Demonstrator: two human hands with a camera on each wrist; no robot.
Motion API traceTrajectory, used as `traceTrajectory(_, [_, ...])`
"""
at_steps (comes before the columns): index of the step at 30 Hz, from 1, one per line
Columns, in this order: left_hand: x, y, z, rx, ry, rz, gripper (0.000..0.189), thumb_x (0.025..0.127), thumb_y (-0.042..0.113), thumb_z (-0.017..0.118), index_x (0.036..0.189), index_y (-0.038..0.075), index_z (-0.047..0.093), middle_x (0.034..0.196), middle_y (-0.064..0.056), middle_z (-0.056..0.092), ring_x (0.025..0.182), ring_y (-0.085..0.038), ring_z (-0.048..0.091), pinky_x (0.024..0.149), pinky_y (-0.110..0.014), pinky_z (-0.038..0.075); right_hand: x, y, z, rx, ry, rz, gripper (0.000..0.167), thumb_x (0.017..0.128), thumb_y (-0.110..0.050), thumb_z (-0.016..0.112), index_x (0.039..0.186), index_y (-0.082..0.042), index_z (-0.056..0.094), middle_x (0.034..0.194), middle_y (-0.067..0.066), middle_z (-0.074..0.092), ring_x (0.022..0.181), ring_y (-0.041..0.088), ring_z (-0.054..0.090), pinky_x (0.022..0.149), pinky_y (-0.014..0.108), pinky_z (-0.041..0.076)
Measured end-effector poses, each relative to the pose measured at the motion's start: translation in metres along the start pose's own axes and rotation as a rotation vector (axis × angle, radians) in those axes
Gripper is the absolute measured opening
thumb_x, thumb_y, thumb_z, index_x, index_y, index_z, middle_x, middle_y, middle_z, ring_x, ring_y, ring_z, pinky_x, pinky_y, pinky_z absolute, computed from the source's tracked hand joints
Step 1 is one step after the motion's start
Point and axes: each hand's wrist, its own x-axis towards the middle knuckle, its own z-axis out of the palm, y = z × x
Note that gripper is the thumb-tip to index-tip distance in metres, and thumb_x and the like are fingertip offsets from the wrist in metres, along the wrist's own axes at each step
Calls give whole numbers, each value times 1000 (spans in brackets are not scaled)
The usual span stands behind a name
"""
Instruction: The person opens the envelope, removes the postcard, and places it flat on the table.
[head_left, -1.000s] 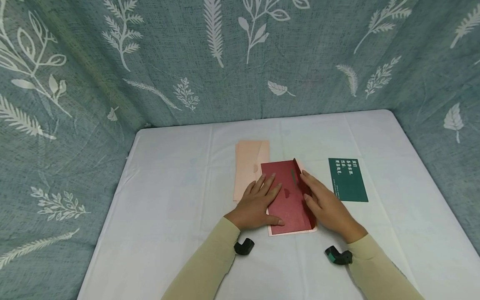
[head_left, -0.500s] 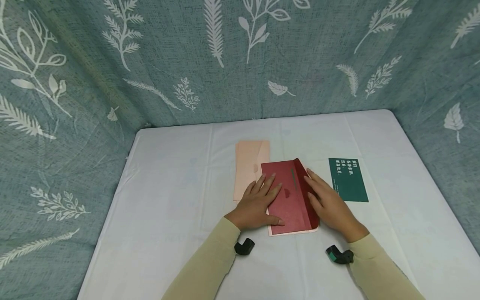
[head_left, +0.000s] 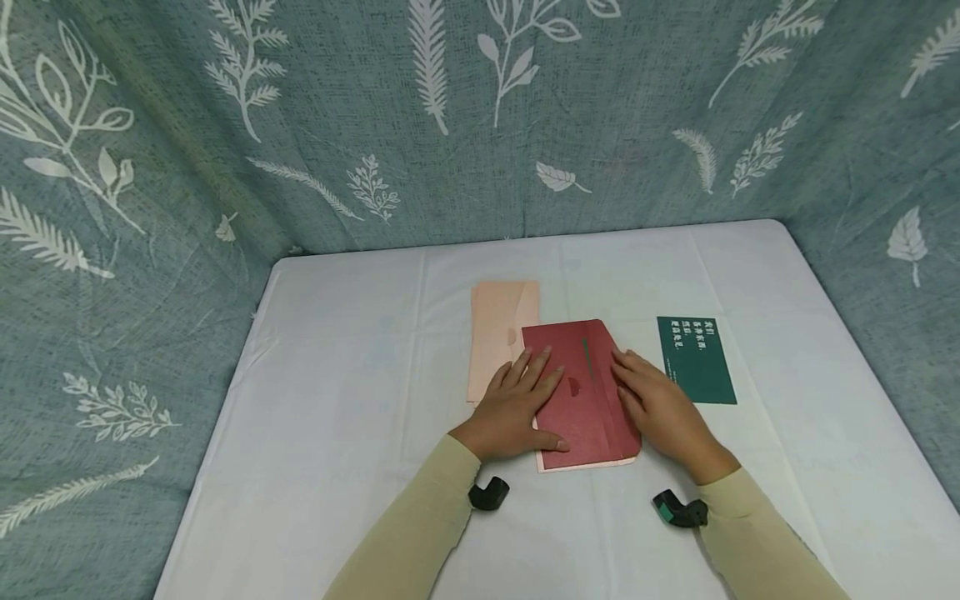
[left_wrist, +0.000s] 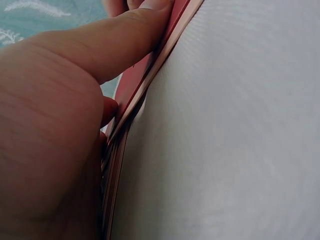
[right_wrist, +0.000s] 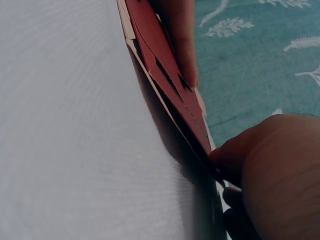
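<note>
A red envelope [head_left: 581,425] lies before me, its flap [head_left: 618,408] spread out toward the right; a slim green strip shows near the fold. Pale pink paper peeks out beneath its lower edge. My left hand [head_left: 510,412] rests on the envelope's left part with fingers spread, its thumb lying along the lower end. At the right edge, my right hand [head_left: 667,412] pinches the flap; in the right wrist view the flap's edge runs between thumb [right_wrist: 225,152] and fingers. The left wrist view shows several paper layers [left_wrist: 115,170] stacked beneath my left hand.
Peach envelopes [head_left: 491,333] lie behind and left of the red one, partly covered by it. A dark green card [head_left: 705,367] with white characters lies to the right. A white cloth [head_left: 337,400] covers the table, and a patterned teal curtain [head_left: 465,192] hangs behind.
The red flap has swung outward to the right, from standing up to lying nearly flat. My right hand has shifted slightly right with it; the left hand has stayed put.
</note>
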Motion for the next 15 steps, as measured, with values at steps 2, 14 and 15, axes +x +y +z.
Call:
traceTrajectory(2, [0,0,0,0,2,-1,111,94,70,74,176,18,18,182,-3,-8,164,-26,-17,129,-52,0,0,1,1,-7,-13,4,46,106,-3,67,151,8,59,163,19,51,154,40,40,117,61,40])
traceTrajectory(14, [5,7,1,3,11,-51,110,93,69,76,175,19,23,182,-3,-3,165,-27,-13,129,-54,2,2,3,1,13,-21,2,43,107,-4,67,149,7,61,161,19,53,153,41,41,115,63,41])
traceTrajectory(15, [6,10,1,15,17,-62,109,93,68,76,175,18,24,182,-5,-1,165,-29,-11,129,-56,3,2,3,0,17,-23,4,43,107,-4,67,149,7,61,161,19,53,153,41,40,115,63,40])
